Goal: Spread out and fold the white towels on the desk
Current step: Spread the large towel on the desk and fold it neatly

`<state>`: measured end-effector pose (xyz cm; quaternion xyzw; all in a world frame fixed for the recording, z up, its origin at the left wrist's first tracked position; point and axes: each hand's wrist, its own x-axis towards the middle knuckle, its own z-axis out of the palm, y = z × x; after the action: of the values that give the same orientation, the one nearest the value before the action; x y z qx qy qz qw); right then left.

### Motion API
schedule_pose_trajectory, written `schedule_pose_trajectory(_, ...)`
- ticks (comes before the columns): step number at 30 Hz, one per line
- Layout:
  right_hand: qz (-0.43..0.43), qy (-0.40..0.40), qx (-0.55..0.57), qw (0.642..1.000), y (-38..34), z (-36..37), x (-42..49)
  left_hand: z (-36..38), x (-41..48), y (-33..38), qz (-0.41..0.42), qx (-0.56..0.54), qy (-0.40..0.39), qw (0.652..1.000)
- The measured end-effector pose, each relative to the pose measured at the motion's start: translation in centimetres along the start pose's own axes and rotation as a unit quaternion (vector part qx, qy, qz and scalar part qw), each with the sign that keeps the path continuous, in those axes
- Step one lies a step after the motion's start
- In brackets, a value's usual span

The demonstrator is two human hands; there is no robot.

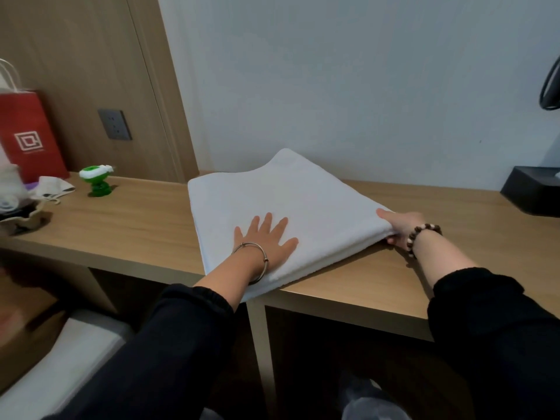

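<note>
On the light wooden desk (424, 268), the left hand (263, 239) lies flat, fingers spread, on the folded white terry towel (281, 189) at the near edge; the right hand (400, 227) pinches its right corner. Farther left stand a green plastic toy (97, 180) and a red paper bag (27, 134).

We see a dim room with soft, even light. The wall (333, 71) looks cool and a bit blue. Nothing shines with hard glare. The towel (272, 195) is the brightest thing, and it is so white that its weave hardly shows. A soft shadow lies on the desk (136, 219) by the right hand (400, 228), and it is very dark under the desk. The sleeves (169, 344) are almost pure black. The low left corner is blurry. The door frame (151, 86) bends near the edge.
</note>
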<state>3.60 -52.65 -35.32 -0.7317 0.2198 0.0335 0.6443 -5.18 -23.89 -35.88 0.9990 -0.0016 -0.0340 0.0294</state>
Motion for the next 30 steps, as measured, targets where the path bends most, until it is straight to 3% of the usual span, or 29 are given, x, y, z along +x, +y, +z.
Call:
schedule_pose_trajectory(3, -0.037, 0.065, -0.119, 0.99, -0.3, -0.5, -0.1, -0.2, 0.0, -0.4, 0.024, 0.007, -0.027, 0.999)
schedule_pose_trajectory(8, -0.126, 0.142, -0.224, 0.956, -1.3, 0.8, -1.0, 0.3, -0.5, -1.1, 0.063, 0.022, -0.026, 0.997)
schedule_pose_trajectory(10, -0.175, 0.196, -0.31, 0.914, -1.4, 1.8, -1.9, 0.5, -0.7, -0.7, 0.059, 0.023, -0.013, 0.998)
schedule_pose_trajectory(13, -0.263, 0.249, -0.48, 0.799, -2.0, 4.1, -4.3, 0.5, -1.0, -0.1, 0.05, 0.022, -0.007, 0.998)
schedule_pose_trajectory(15, -0.313, 0.185, -0.508, 0.781, -2.2, 6.7, -6.6, 0.5, -1.2, 0.3, 0.048, 0.015, -0.002, 0.999)
schedule_pose_trajectory(18, -0.281, 0.027, -0.58, 0.764, -0.2, 10.1, -9.2, 0.0, -1.0, 0.2, 0.053, -0.007, 0.011, 0.998)
schedule_pose_trajectory(22, -0.284, 0.017, -0.595, 0.751, 1.7, 9.5, -9.4, -1.7, 0.2, -2.9, 0.027, 0.003, 0.078, 0.997)
schedule_pose_trajectory(26, -0.273, -0.009, -0.607, 0.746, 1.5, 9.6, -9.4, -3.2, 1.5, -3.8, -0.021, 0.003, 0.061, 0.998)
schedule_pose_trajectory(30, -0.272, -0.02, -0.661, 0.699, -0.1, 6.8, -7.3, -4.6, 1.5, -1.3, -0.007, 0.004, 0.057, 0.998)
